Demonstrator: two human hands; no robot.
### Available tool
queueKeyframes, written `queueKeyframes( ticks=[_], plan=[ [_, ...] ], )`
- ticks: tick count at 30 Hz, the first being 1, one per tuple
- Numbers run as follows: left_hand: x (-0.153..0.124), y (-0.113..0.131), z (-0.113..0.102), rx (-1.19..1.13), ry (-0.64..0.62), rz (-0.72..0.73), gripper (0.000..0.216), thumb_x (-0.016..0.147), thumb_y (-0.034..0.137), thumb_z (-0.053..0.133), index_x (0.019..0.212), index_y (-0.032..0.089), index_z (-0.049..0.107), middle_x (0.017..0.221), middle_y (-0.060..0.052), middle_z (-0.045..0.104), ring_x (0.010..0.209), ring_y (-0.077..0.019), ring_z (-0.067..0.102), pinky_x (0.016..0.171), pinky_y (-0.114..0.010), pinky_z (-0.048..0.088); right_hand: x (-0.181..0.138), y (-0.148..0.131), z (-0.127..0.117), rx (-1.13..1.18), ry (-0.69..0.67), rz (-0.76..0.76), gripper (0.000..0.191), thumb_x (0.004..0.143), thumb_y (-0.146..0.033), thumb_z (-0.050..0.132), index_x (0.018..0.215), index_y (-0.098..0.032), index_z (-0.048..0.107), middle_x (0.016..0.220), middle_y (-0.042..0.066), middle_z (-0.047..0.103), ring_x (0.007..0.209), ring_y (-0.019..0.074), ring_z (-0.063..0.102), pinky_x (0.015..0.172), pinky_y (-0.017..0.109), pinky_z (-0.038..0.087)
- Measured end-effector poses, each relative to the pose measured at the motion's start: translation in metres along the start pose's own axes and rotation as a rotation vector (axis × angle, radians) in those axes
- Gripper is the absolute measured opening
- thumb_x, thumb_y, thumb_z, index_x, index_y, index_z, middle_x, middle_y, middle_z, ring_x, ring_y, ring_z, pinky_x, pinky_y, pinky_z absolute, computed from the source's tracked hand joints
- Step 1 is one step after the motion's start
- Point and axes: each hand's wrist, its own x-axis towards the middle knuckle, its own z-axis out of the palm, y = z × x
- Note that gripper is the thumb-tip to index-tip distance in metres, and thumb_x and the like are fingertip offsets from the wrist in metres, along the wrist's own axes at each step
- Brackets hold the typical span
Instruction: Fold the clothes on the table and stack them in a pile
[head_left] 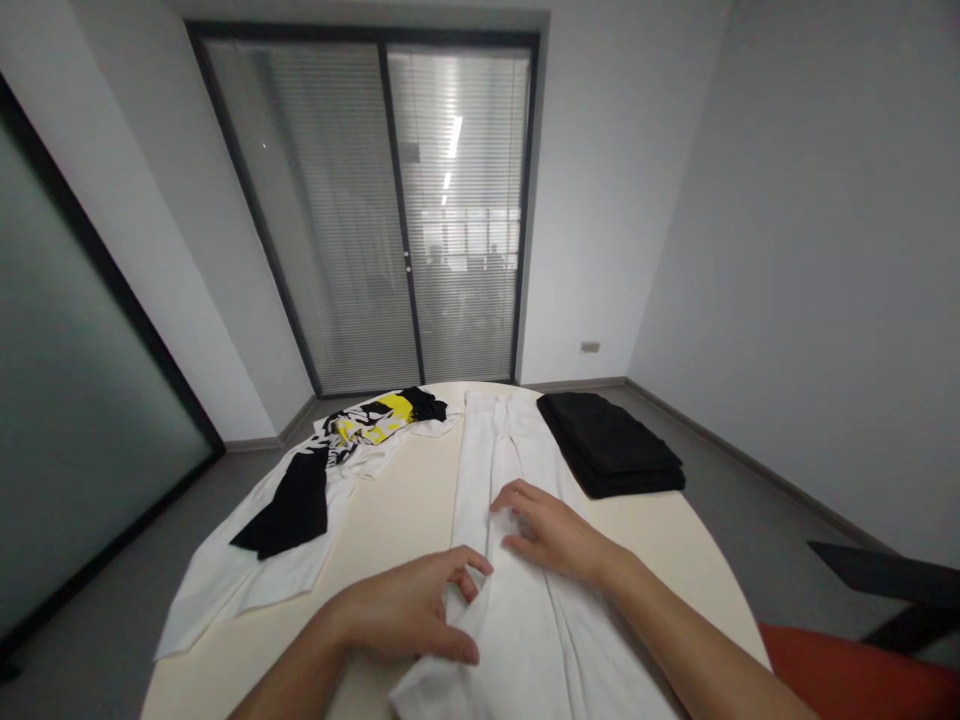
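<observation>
Two hands at work on one long white garment (517, 620), which lies lengthwise down the middle of the round, pale surface (405, 510), running from the near edge to the far rim.

Left hand (420, 610): at the garment's near left edge, fingers curled in, thumb low along the cloth. A fold of the white fabric is bunched up between thumb and fingers, so it reads as a pinch grip on that edge.

Right hand (551, 530): farther up the garment, palm down, fingers loosely spread and lying flat on the cloth. Nothing gripped. Fingertips sit by a lengthwise crease near the middle.

Right of the garment, just beside it: folded black garment (611, 445), neat stack, near the far right rim.

Left side, apart from the hands: patterned top (375, 420) in black, white and yellow, loosely heaped; a black piece (289, 505) trails from it over a spread white cloth (240, 580) that hangs off the left rim.

Beyond the surface: sliding glass doors with blinds (390, 220). Red seat (847, 670) at lower right.
</observation>
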Motion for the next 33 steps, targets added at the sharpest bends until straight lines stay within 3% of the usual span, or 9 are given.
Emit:
queueKeyframes(
  ticks=[3,6,8,11,14,19,24,29,33],
  plan=[
    [0.002,0.000,0.003,-0.133,-0.109,-0.026,0.075,0.066,0.029,0.078,0.134,0.026,0.046,0.124,-0.007,0.056,0.055,-0.0053,0.055,0.048,-0.020,0.041,0.001,-0.001,0.004,0.003,-0.047,-0.042,0.028,0.087,-0.019,0.064,0.114,-0.025,0.070,0.131,0.008,0.057,0.113,0.0204,0.060,0.100,0.033,0.045],
    [0.005,-0.001,0.006,-0.260,-0.282,-0.087,0.067,0.071,0.032,0.075,0.130,0.026,0.044,0.121,-0.008,0.061,0.051,-0.0087,0.061,0.048,-0.025,0.049,0.001,-0.001,0.006,0.029,-0.064,-0.053,0.022,0.089,-0.015,0.058,0.103,-0.023,0.072,0.123,0.007,0.062,0.105,0.0180,0.063,0.096,0.031,0.047],
    [0.006,-0.003,0.006,-0.249,-0.328,-0.121,0.057,0.072,0.033,0.074,0.121,0.024,0.048,0.112,-0.007,0.066,0.049,-0.0096,0.061,0.048,-0.025,0.050,0.001,0.000,0.006,0.077,-0.052,-0.059,0.025,0.088,-0.011,0.055,0.104,-0.022,0.071,0.117,0.006,0.064,0.103,0.0173,0.063,0.093,0.030,0.048],
    [0.007,-0.007,0.003,-0.078,-0.203,-0.081,0.039,0.072,0.027,0.069,0.108,0.020,0.057,0.100,-0.004,0.070,0.049,-0.0093,0.058,0.047,-0.022,0.045,-0.001,0.002,0.004,0.126,-0.038,-0.065,0.026,0.087,-0.008,0.053,0.103,-0.021,0.069,0.114,0.006,0.065,0.101,0.0166,0.063,0.091,0.029,0.048],
    [0.007,-0.012,-0.004,0.228,0.027,0.022,0.029,0.072,0.021,0.064,0.101,0.021,0.064,0.090,0.000,0.071,0.063,-0.0134,0.061,0.056,-0.023,0.043,-0.001,0.004,0.001,0.132,-0.041,-0.044,0.026,0.084,-0.008,0.056,0.102,-0.021,0.069,0.115,0.005,0.064,0.095,0.0154,0.063,0.086,0.027,0.049],
    [0.016,-0.023,-0.012,0.529,0.385,0.070,0.027,0.085,0.029,0.056,0.109,0.022,0.067,0.095,-0.002,0.071,0.084,-0.0195,0.064,0.072,-0.027,0.044,-0.001,-0.007,-0.004,0.087,-0.092,-0.123,0.031,0.079,-0.013,0.065,0.106,-0.024,0.072,0.116,0.005,0.064,0.103,0.0188,0.062,0.094,0.033,0.045],
    [0.032,-0.037,-0.012,0.557,0.501,0.138,0.025,0.088,0.029,0.057,0.111,0.023,0.066,0.108,-0.002,0.068,0.092,-0.0191,0.064,0.082,-0.028,0.045,-0.005,-0.046,0.010,0.081,-0.217,-0.298,0.024,0.077,-0.032,0.074,0.100,-0.025,0.074,0.095,0.002,0.070,0.095,0.0194,0.063,0.092,0.034,0.040],
    [0.041,-0.044,-0.015,0.599,0.551,0.223,0.019,0.094,0.028,0.051,0.103,0.023,0.068,0.109,-0.003,0.066,0.103,-0.0188,0.060,0.091,-0.029,0.045,-0.011,-0.082,0.040,-0.018,-0.350,-0.475,0.042,0.077,-0.046,0.073,0.113,-0.025,0.070,0.092,0.003,0.070,0.088,0.0204,0.063,0.082,0.033,0.038],
    [0.045,-0.045,-0.017,0.594,0.588,0.253,0.019,0.094,0.026,0.051,0.101,0.021,0.068,0.108,-0.005,0.066,0.107,-0.0204,0.057,0.097,-0.032,0.043,-0.012,-0.086,0.052,-0.069,-0.369,-0.529,0.027,0.085,-0.044,0.067,0.103,-0.024,0.072,0.084,0.001,0.071,0.079,0.0176,0.063,0.080,0.033,0.038]
  ],
)
